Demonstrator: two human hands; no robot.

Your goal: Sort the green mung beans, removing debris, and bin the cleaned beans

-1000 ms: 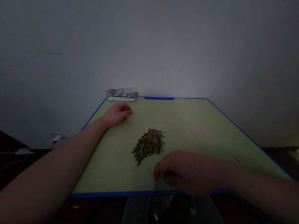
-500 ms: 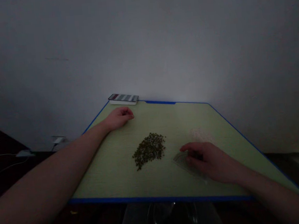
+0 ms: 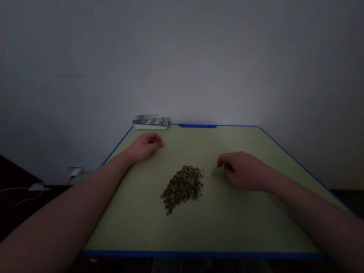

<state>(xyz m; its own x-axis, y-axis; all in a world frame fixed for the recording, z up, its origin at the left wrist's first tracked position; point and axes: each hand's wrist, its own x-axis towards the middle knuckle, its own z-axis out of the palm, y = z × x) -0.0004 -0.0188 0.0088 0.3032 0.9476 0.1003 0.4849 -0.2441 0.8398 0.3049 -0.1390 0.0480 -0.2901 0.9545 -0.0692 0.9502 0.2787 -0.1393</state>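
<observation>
Clear object [image 3: 216, 171] in the right hand [image 3: 246, 171], small dark-green pieces [image 3: 182, 187] loosely heaped on the pale-green table [image 3: 135, 225]

Green blue-edged table [image 3: 137, 212] with dark granules [image 3: 183, 186], box [image 3: 151, 124].

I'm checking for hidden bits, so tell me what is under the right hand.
A clear object juts out beyond the fingertips of the right hand, with the pale green table around it. The rest of that object and the surface beneath the palm are covered.
</observation>
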